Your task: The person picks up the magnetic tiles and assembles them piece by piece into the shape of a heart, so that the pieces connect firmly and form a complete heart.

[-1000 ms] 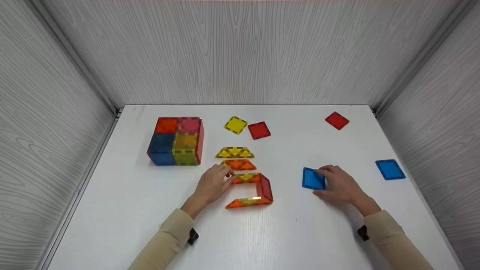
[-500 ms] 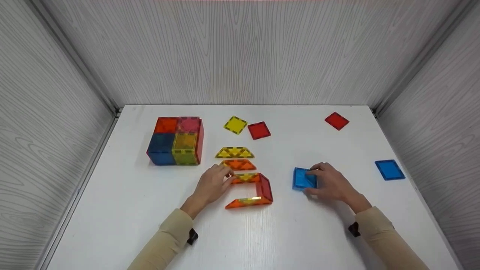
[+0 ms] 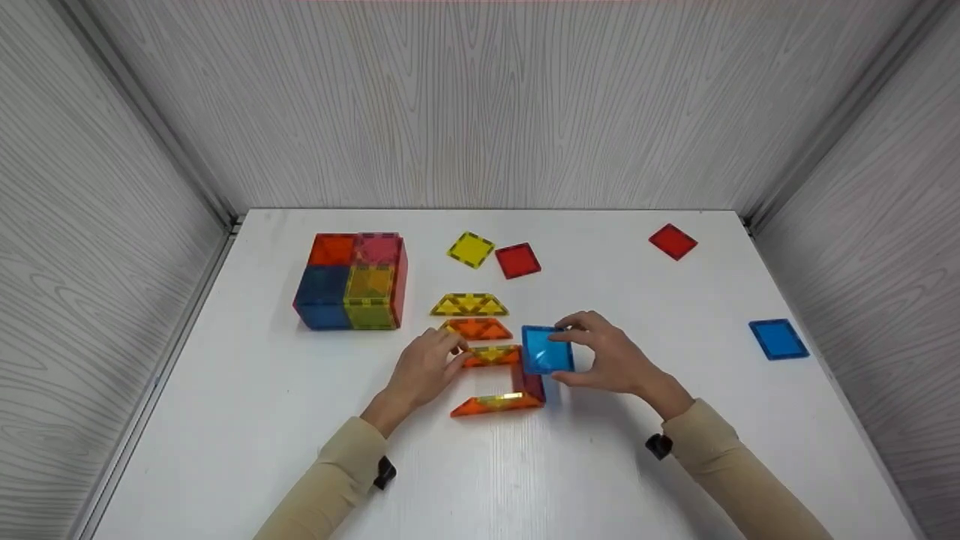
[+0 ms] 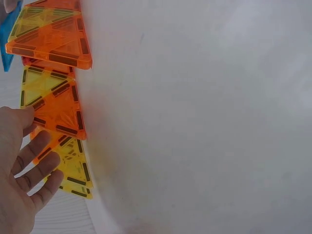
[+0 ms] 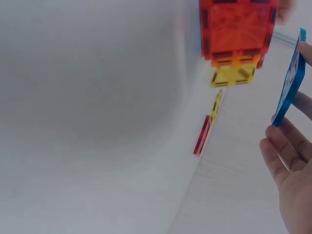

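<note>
My left hand (image 3: 421,369) pinches the left end of an upright trapezoid panel (image 3: 493,355) made of orange and yellow magnetic tiles. A matching trapezoid panel (image 3: 495,405) stands nearer the front. An upright red square tile (image 3: 532,388) links their right ends. My right hand (image 3: 606,355) holds a blue square tile (image 3: 546,349) by its edges, thumb on one side and fingers on the other. Raised off the table, this blue tile overlaps the top of the red tile in the head view. The right wrist view shows the blue tile (image 5: 291,80) edge-on, apart from the red tile (image 5: 237,29).
Behind the left hand lie an orange trapezoid (image 3: 478,328) and a yellow one (image 3: 469,304). A multicoloured tile block (image 3: 351,283) stands at left. Loose squares are scattered: yellow (image 3: 471,250), red (image 3: 517,260), another red (image 3: 673,241) and blue (image 3: 779,340) at right.
My right hand has carried the blue square leftward and lifted it, from the table's right-middle to above the red tile. The left hand has stayed in place.
</note>
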The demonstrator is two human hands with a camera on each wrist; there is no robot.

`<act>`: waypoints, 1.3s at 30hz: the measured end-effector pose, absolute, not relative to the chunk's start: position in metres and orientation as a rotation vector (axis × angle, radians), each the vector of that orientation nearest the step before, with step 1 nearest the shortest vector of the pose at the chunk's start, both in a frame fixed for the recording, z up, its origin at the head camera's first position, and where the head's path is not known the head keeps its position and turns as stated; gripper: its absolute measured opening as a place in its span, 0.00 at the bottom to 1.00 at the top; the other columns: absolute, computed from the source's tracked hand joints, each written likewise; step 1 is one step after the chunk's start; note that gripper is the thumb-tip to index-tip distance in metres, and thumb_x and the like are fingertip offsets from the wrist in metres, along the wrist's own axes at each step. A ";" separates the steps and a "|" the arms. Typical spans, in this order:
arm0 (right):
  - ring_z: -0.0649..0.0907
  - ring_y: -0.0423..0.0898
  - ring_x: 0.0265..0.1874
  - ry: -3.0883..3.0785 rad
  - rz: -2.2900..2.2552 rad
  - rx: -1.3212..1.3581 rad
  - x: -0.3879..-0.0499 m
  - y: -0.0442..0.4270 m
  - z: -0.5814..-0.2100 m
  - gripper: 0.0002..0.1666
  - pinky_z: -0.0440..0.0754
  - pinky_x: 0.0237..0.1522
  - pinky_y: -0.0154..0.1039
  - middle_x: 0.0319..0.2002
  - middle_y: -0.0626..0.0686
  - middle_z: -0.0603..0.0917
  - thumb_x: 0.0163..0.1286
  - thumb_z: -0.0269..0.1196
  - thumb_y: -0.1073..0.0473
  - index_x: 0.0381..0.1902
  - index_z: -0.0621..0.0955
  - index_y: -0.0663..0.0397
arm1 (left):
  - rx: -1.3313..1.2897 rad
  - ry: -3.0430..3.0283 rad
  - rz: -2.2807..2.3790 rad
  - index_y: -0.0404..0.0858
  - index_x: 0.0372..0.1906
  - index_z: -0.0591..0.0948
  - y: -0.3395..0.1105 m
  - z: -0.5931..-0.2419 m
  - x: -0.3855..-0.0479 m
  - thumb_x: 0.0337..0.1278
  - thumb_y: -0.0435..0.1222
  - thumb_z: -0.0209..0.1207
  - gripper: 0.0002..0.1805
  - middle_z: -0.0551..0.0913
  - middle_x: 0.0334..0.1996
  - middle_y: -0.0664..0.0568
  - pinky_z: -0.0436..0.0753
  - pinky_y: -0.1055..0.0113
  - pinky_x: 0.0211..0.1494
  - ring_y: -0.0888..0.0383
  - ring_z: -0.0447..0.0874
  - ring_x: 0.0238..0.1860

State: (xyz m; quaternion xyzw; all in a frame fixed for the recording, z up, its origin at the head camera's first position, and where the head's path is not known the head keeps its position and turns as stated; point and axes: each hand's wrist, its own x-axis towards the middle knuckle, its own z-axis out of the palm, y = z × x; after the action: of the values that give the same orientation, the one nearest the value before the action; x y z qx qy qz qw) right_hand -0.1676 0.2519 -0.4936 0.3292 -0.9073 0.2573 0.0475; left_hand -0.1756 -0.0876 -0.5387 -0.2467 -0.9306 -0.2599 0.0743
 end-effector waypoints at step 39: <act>0.82 0.49 0.58 -2.698 0.735 1.145 -0.160 0.223 -0.516 0.32 0.89 0.54 0.47 0.62 0.54 0.83 0.64 0.75 0.36 0.61 0.86 0.43 | -0.705 -2.932 -0.814 0.44 0.49 0.84 -0.081 -0.540 -0.176 0.72 0.42 0.65 0.08 0.87 0.46 0.51 0.87 0.58 0.60 0.54 0.83 0.50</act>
State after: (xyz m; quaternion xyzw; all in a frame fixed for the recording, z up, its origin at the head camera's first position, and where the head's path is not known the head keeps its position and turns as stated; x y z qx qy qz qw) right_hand -0.1603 0.2225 -0.5159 0.3783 -0.8913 0.2427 0.0602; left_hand -0.1756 -0.0809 -0.5402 -0.2257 -0.9386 -0.2606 0.0091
